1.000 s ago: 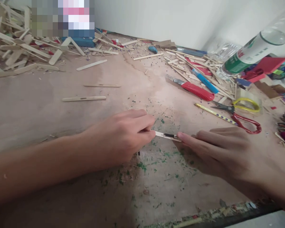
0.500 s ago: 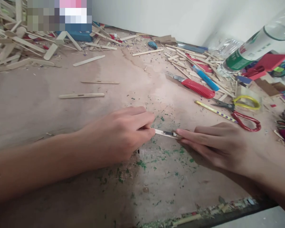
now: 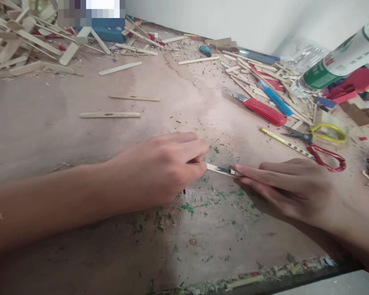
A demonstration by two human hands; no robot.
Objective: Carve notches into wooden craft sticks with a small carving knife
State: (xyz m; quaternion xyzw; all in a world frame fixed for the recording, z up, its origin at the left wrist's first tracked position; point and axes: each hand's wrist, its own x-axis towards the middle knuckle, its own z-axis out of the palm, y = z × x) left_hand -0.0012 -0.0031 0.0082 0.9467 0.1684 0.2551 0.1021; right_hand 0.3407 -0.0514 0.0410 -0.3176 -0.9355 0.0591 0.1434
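Observation:
A thin pale wooden stick (image 3: 217, 169) lies flat on the worn tabletop (image 3: 80, 147) between my two hands. My left hand (image 3: 160, 168) is closed, pinching the stick's left end against the table. My right hand (image 3: 289, 188) is closed around a small dark-tipped tool (image 3: 229, 171), its tip resting on the stick's right part. The tool's body is hidden under the fingers, so I cannot name it.
A red utility knife (image 3: 263, 111), a blue one (image 3: 275, 99), a yellow pencil (image 3: 285, 142) and red-and-yellow scissors (image 3: 321, 145) lie at the right. A plastic bottle (image 3: 335, 65) lies tilted behind them. Loose sticks (image 3: 110, 115) and a stick pile (image 3: 24, 45) are at the left.
Both hands stay on the stick; my right fingertips have crept slightly left along it. The camera has tilted a little, shifting the scene.

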